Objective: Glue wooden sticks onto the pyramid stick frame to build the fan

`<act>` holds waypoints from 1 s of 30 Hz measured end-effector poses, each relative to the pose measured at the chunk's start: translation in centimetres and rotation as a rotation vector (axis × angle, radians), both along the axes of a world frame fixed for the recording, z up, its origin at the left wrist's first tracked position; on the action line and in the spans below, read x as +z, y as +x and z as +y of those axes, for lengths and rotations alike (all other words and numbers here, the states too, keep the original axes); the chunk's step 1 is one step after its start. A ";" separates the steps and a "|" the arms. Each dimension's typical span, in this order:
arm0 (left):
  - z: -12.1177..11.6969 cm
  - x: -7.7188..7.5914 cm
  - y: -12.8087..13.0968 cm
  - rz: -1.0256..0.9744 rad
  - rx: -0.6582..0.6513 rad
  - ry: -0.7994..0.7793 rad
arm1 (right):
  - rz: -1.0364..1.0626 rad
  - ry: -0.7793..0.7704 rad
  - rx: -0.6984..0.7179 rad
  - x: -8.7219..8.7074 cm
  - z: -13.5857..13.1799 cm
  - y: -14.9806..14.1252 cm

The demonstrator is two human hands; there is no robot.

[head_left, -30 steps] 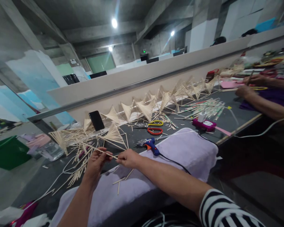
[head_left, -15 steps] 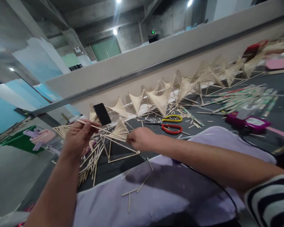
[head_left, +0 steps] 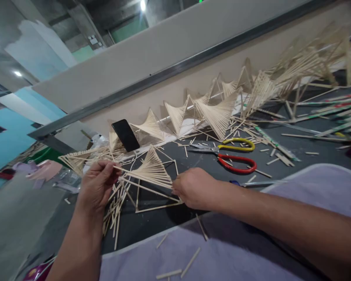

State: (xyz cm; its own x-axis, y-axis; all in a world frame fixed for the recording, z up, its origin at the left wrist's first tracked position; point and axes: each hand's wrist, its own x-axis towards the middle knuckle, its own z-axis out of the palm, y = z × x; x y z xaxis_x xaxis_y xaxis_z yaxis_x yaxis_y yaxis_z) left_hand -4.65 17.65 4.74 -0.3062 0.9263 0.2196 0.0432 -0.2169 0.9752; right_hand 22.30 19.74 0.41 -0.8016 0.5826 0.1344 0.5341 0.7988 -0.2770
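Note:
My left hand [head_left: 98,181] pinches the left end of a thin wooden stick [head_left: 134,174] between thumb and fingers. The stick slants down to the right across a fan-shaped stick frame [head_left: 155,169] standing on the dark table. At the frame's right edge, my right hand [head_left: 193,189] is closed with its fingertips around the stick's other end; the fingers partly hide that spot. Below the fan, a triangular base of sticks [head_left: 159,207] rests on the table. A pile of loose sticks [head_left: 116,216] lies just right of my left wrist.
Scissors [head_left: 222,150] with yellow and red handles lie beyond my right hand. A phone [head_left: 125,134] leans behind the frame. More fan-shaped stick structures [head_left: 215,115] line the wall. A lilac cloth [head_left: 146,259] with stick pieces covers the near side.
The view has come closer and lower. My left hand's stick has come down against the fan, and my right hand has closed in at its right end.

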 end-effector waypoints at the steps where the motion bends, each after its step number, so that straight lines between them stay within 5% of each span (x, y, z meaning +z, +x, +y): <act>1: 0.0 0.0 0.0 -0.001 0.008 -0.005 | -0.002 -0.009 0.006 0.2 0.1 0.2; 11: 0.4 -0.3 0.1 0.050 0.138 -0.043 | -0.015 -0.251 -0.057 1.1 2.8 1.7; 30: 0.3 0.2 -0.8 0.136 0.108 -0.202 | -0.114 -0.129 0.048 -0.8 2.3 0.1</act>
State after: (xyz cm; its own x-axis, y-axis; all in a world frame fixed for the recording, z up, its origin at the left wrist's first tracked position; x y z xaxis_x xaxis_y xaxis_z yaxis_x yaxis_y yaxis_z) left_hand -5.42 17.92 4.94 -0.3863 0.9190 0.0791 0.1888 -0.0051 0.9820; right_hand 22.41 22.01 -0.37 -0.8348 0.5497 -0.0318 0.5297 0.7861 -0.3186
